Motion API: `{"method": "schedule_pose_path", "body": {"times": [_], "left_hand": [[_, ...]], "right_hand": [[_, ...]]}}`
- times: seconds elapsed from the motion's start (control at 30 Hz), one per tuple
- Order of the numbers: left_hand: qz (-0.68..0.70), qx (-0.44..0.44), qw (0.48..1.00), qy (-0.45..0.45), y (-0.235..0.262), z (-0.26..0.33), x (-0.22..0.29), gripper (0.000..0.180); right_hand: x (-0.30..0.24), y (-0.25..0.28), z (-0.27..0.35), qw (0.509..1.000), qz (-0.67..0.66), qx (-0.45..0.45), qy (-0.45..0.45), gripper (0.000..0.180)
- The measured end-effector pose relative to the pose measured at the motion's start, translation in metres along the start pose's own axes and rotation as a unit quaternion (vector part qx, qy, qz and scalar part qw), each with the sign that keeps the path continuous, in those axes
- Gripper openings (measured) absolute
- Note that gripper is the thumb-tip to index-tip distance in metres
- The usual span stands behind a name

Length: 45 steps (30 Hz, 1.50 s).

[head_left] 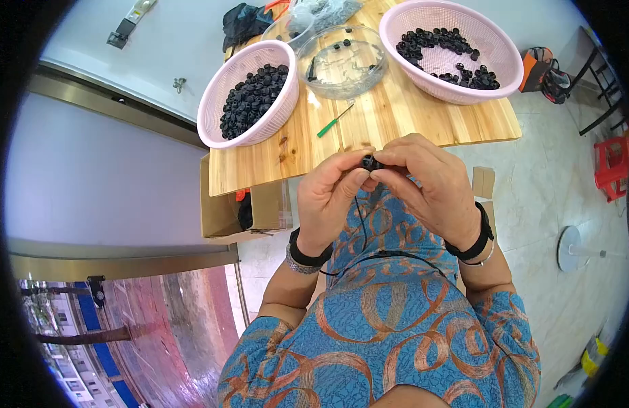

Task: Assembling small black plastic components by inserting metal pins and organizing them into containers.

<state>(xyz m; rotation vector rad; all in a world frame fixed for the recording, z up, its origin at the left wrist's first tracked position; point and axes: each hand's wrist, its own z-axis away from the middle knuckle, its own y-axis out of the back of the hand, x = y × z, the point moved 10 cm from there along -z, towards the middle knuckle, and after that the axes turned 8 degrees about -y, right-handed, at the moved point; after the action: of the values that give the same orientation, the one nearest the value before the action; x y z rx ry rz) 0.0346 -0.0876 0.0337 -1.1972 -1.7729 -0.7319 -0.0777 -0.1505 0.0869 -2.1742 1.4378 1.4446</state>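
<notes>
We see a small black part (370,162) pinched between the fingertips of both hands, just off the near edge of the table (396,115) and above the lap. The left hand (328,200) closes on it from the left, thumb and forefinger curled tight; the right hand (430,187) covers it from the right, fingers folded over so that only a sliver of the part shows. We cannot tell its exact shape, only that it is dark, small and roundish. A thin black cord (361,224) hangs from the meeting point of the fingers and loops across the blue patterned dress.

The table is pale wood in glued strips, with a smooth finish. On it we see a pink plastic basket (216,102) at the left, its wall a fine lattice, heaped with small black ring-like pieces. A second pink basket (491,41) at the right holds a thinner, scattered layer of the same pieces. Between them stands a clear plastic bowl (342,68), glossy, with a few black pieces in it. A slim green-handled tool (335,120) lies on the wood near the bowl, well apart from the hands. Both wrists carry black bands.
</notes>
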Motion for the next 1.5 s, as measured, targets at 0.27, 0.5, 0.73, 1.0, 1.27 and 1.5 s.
{"method": "schedule_pose_path", "body": {"times": [0.27,0.5,0.73,1.0,1.27,1.5], "left_hand": [[-0.032,-0.028,0.999,-0.006,-0.004,-0.004,0.003,0.024],[-0.033,-0.037,0.999,0.010,-0.005,-0.004,0.002,0.024],[-0.007,-0.097,0.991,0.095,-0.009,-0.002,-0.001,0.023],[-0.018,-0.077,0.993,0.084,-0.007,0.000,0.000,0.023],[0.035,-0.002,0.997,0.073,-0.005,0.004,-0.004,0.022],[0.002,-0.028,0.995,0.091,-0.007,0.004,-0.001,0.021]], "right_hand": [[0.020,0.000,0.002,0.993,-0.080,-0.012,-0.085,0.014],[0.009,0.003,-0.005,0.998,-0.052,-0.043,0.012,0.016],[0.010,-0.008,-0.014,0.983,-0.038,-0.180,0.026,0.018],[0.011,-0.009,-0.011,0.989,-0.038,-0.141,0.013,0.017],[0.008,0.000,0.000,0.998,-0.014,-0.048,0.040,0.016],[-0.004,0.000,-0.002,0.993,0.006,-0.070,0.093,0.017]]}}
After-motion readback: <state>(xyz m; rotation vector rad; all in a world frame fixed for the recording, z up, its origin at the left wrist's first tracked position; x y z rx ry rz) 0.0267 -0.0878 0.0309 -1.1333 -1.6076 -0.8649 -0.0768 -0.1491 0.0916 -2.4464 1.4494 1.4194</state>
